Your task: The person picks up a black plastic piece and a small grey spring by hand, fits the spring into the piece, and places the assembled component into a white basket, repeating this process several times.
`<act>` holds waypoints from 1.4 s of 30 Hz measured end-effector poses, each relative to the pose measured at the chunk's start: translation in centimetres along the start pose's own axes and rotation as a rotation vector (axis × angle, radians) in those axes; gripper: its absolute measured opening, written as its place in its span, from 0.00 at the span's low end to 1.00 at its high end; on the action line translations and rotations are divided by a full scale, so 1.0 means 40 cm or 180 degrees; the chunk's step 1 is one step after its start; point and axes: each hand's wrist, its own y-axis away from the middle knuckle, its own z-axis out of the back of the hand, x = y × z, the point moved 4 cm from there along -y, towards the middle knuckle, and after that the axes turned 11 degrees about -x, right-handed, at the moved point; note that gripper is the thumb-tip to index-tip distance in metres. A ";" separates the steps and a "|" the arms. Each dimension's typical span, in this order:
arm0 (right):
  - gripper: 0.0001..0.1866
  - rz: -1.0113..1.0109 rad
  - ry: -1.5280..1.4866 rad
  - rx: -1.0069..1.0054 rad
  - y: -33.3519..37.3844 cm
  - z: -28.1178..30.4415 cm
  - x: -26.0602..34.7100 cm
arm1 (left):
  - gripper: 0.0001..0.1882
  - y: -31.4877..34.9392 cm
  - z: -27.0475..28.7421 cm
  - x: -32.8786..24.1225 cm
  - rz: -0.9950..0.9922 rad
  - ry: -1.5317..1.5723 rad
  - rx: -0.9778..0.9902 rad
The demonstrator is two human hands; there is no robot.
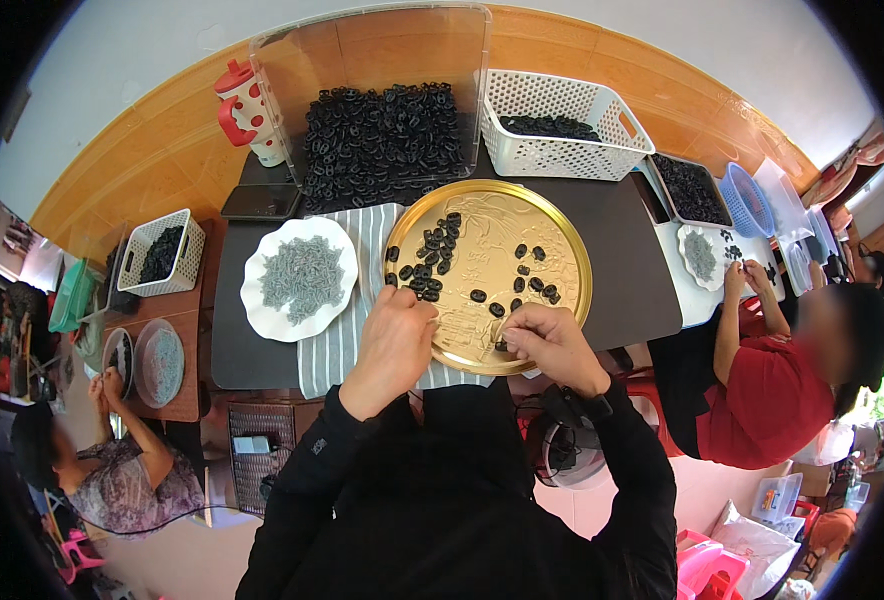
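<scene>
Left hand (397,340) and right hand (552,345) are pinching narrowly, contents unclear, by the tray's (585,275) near edge; rim bumps could scatter black pieces (478,296).

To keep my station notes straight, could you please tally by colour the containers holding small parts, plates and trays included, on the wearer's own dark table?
White: 2 (scalloped plate, perforated basket)
Gold: 1 (round tray)
Clear: 1 (bin)
Total: 4
</scene>
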 end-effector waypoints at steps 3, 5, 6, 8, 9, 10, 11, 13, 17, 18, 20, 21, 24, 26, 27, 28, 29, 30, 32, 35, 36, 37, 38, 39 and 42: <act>0.05 0.0340 0.0234 -0.0311 0.010 0.015 -0.002 | 0.08 -0.030 -0.015 -0.022 -0.0178 -0.0104 0.0121; 0.04 0.0546 0.0470 -0.0521 0.013 0.026 -0.006 | 0.08 -0.055 -0.035 -0.039 -0.0261 -0.0112 0.0195; 0.04 0.0551 0.0571 -0.0462 0.012 0.024 -0.012 | 0.09 -0.069 -0.048 -0.050 -0.0385 -0.0199 0.0256; 0.03 0.0557 0.0656 -0.0400 0.014 0.023 -0.025 | 0.10 -0.094 -0.063 -0.063 -0.0508 -0.0298 0.0325; 0.03 0.0807 0.0787 -0.0431 0.018 0.021 -0.024 | 0.11 -0.104 -0.070 -0.069 -0.0609 -0.0423 0.0469; 0.03 0.1057 0.0916 -0.0459 0.021 0.020 -0.021 | 0.11 -0.112 -0.077 -0.073 -0.0706 -0.0548 0.0612; 0.02 0.1016 0.0974 -0.0503 0.022 0.022 -0.023 | 0.11 -0.120 -0.084 -0.070 -0.0702 -0.0557 0.0625; 0.02 0.0829 0.0784 -0.0491 0.024 0.021 -0.019 | 0.11 -0.122 -0.108 -0.056 -0.0792 -0.0586 0.0894; 0.02 0.0911 0.0566 -0.0580 0.014 0.023 -0.023 | 0.08 -0.115 -0.122 -0.037 -0.0912 -0.0448 0.0883; 0.02 0.0904 0.0554 -0.0580 0.012 0.023 -0.025 | 0.07 -0.112 -0.116 -0.039 -0.0977 -0.0445 0.0922; 0.02 0.0906 0.0588 -0.0480 0.010 0.020 -0.027 | 0.05 -0.104 -0.097 -0.034 -0.1035 -0.0451 0.0968; 0.02 0.0903 0.0577 -0.0475 0.010 0.018 -0.029 | 0.06 -0.097 -0.087 -0.023 -0.0852 -0.0380 0.1096; 0.03 0.0712 0.0472 -0.0282 0.008 0.002 -0.036 | 0.09 -0.087 -0.055 -0.023 -0.0661 -0.0129 0.1009; 0.02 0.0687 0.0526 -0.0247 0.005 -0.012 -0.037 | 0.11 -0.080 -0.037 -0.021 -0.0657 0.0055 0.0787; 0.02 0.0687 0.0529 -0.0242 0.001 -0.019 -0.036 | 0.12 -0.078 -0.030 -0.014 -0.0602 0.0039 0.0661; 0.03 0.1051 0.0907 -0.0203 -0.002 -0.031 -0.027 | 0.13 -0.074 -0.022 -0.008 -0.0547 0.0025 0.0533; 0.04 0.1407 0.1293 -0.0170 -0.001 -0.044 -0.019 | 0.12 -0.069 -0.015 -0.009 -0.0565 0.0080 0.0508; 0.04 0.1400 0.1307 -0.0174 -0.001 -0.056 -0.017 | 0.12 -0.065 -0.016 -0.005 -0.0568 0.0096 0.0506; 0.04 0.1747 0.2380 -0.0283 -0.002 -0.091 -0.007 | 0.12 -0.058 -0.024 0.000 -0.0518 0.0231 0.0610; 0.02 0.1983 0.2554 -0.0486 -0.008 -0.120 0.013 | 0.11 -0.054 -0.024 0.001 -0.0559 0.0101 0.0473; 0.02 0.2044 0.2595 -0.0491 -0.009 -0.130 0.019 | 0.11 -0.054 -0.019 0.005 -0.0561 0.0122 0.0466; 0.02 0.2038 0.2615 -0.0491 -0.013 -0.144 0.024 | 0.11 -0.057 -0.007 0.014 -0.0442 0.0098 0.0294; 0.03 0.1969 0.2643 -0.0401 -0.017 -0.166 0.027 | 0.10 -0.058 0.006 0.024 -0.0320 0.0072 0.0126; 0.04 0.1899 0.2668 -0.0312 -0.019 -0.181 0.030 | 0.10 -0.055 0.011 0.030 -0.0321 0.0088 0.0124; 0.11 0.1699 0.2991 -0.0026 -0.020 -0.210 0.044 | 0.10 -0.046 0.025 0.048 -0.0244 0.0231 0.0019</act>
